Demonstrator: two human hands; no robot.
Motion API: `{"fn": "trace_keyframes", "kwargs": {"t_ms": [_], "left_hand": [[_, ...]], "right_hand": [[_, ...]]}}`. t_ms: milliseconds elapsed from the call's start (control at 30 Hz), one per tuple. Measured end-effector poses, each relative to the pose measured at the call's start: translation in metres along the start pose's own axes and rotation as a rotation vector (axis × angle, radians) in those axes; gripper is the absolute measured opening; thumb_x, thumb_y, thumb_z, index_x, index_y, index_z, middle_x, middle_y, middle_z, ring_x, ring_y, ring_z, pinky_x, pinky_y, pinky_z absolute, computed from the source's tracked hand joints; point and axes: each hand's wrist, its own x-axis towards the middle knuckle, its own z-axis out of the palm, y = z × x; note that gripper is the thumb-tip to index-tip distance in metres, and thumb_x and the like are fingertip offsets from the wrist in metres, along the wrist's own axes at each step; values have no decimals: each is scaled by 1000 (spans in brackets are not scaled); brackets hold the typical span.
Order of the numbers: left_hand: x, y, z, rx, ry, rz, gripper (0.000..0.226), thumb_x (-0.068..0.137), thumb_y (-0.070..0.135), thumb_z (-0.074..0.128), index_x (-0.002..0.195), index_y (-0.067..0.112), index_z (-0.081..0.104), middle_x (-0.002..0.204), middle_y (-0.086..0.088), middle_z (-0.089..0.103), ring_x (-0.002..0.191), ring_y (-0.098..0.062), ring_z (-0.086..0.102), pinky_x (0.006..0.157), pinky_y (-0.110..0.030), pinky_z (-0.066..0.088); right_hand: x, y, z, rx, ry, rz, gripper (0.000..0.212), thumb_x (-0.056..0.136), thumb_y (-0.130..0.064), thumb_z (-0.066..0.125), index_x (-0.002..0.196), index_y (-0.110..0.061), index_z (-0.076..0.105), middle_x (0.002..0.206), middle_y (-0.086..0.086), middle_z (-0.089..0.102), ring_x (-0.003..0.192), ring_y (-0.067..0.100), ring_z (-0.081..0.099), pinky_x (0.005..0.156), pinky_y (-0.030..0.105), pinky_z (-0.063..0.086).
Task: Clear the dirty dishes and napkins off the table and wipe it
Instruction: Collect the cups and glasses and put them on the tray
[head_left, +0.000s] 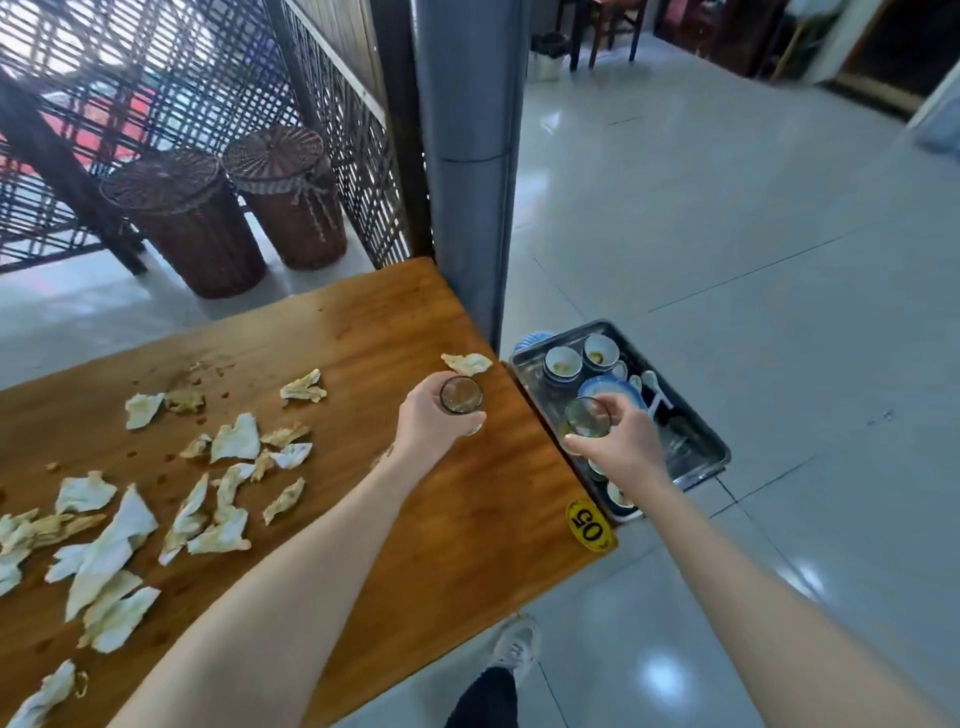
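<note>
My left hand (426, 421) grips a drinking glass (461, 395) above the right end of the wooden table (467, 519). My right hand (623, 447) holds a second glass (587, 417) over the metal tray (701, 441), which sits just past the table's right edge. Small white bowls (563, 361) with food remains, a blue-rimmed bowl (605, 387) and a white spoon (652, 382) lie in the tray. Several crumpled, stained napkins (236, 439) are scattered over the table's left and middle, and one napkin (467, 362) lies near the far right corner.
A grey pillar (467, 156) stands at the table's far right corner. Two wicker baskets (192, 223) sit on the floor behind the table by a lattice screen. A yellow "05" sticker (587, 525) marks the table's edge. Grey tiled floor spreads to the right; my shoe (514, 644) is below.
</note>
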Motion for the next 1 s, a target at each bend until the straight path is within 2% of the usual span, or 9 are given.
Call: {"fn": "trace_keyframes", "kwargs": {"t_ms": [200, 267, 367, 433, 533, 600, 767, 1000], "left_hand": [[39, 22, 44, -27, -39, 39, 55, 68, 23, 87, 118, 19, 63, 106, 5, 65, 98, -14, 60, 69, -4, 44], [54, 28, 57, -37, -48, 45, 55, 70, 23, 85, 119, 18, 62, 107, 4, 65, 99, -13, 59, 69, -4, 43], [76, 38, 74, -76, -47, 37, 52, 70, 22, 85, 117, 19, 61, 107, 3, 65, 99, -13, 59, 69, -3, 42], [91, 44, 84, -79, -51, 40, 51, 70, 22, 85, 115, 19, 62, 105, 4, 65, 99, -13, 59, 67, 1, 40], [111, 49, 97, -77, -66, 40, 50, 69, 23, 85, 114, 19, 62, 103, 3, 66, 98, -14, 60, 76, -11, 47], [120, 50, 102, -71, -66, 14, 51, 68, 25, 86, 114, 21, 62, 102, 5, 66, 97, -13, 61, 79, -19, 50], [138, 46, 114, -68, -45, -31, 50, 66, 26, 87, 109, 28, 60, 98, 9, 66, 94, -11, 61, 74, -14, 46], [147, 42, 128, -66, -14, -75, 49, 65, 21, 87, 108, 24, 63, 98, 8, 67, 96, -13, 62, 85, -27, 53]], "right_hand": [[44, 19, -23, -28, 24, 46, 60, 66, -19, 86, 117, -12, 56, 103, 0, 62, 96, 14, 59, 81, 23, 47], [61, 22, -28, -34, 18, 50, 60, 65, -19, 86, 116, -13, 56, 103, -1, 62, 95, 13, 58, 81, 22, 46], [88, 22, -39, -50, 1, 39, 59, 64, -20, 86, 115, -14, 57, 102, -2, 61, 92, 10, 57, 72, 13, 41], [109, 22, -48, -53, 6, 39, 59, 63, -18, 86, 114, -14, 58, 102, 0, 62, 91, 11, 58, 74, 15, 43], [139, 23, -61, -54, 28, 61, 57, 62, -16, 87, 112, -13, 59, 101, 0, 64, 94, 14, 60, 83, 24, 47], [154, 25, -66, -57, 37, 67, 57, 62, -15, 88, 112, -12, 60, 100, -2, 63, 93, 13, 59, 81, 22, 45], [177, 33, -63, -72, -8, 83, 57, 63, -17, 86, 113, -16, 59, 102, -3, 64, 96, 13, 59, 85, 28, 49], [209, 43, -57, -28, -96, 60, 58, 65, -18, 86, 114, -17, 56, 95, -8, 60, 91, 9, 59, 78, 18, 43]]}}
